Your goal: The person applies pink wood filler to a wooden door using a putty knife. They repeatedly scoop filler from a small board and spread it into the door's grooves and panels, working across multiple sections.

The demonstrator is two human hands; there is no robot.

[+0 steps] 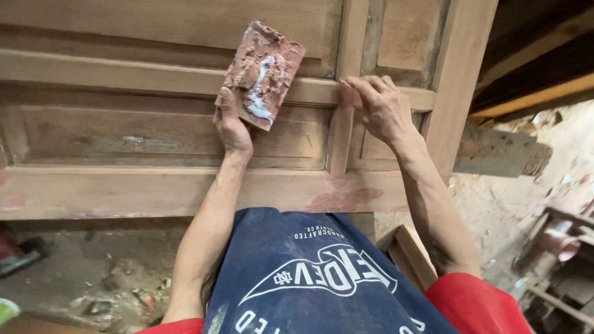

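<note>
— While my left hand pinches the flat reddish board caked with lumpy brown filler and a white smear by its lower corner, thumb against the edge, what do you think could slip?

— The board itself. You hold it tilted at the upper middle of the frame, against the panelled brown wooden door, and only a corner is gripped. The paste could slide off, or the board could twist out.

— My right hand has its fingers pressed together, tips on the joint where the upright strip meets the rail, right of centre. It holds nothing I can see.

— If you push too hard, filler could smear past the seam onto the clean wood. There are already reddish patches on the bottom rail.

— What can't you make out?

— Whether there is paste under your fingertips; they cover the spot. The board's back is hidden, and the door runs off the left and top edges. The floor clutter at lower left and the rusty metal things at lower right are too blurred to name.
</note>
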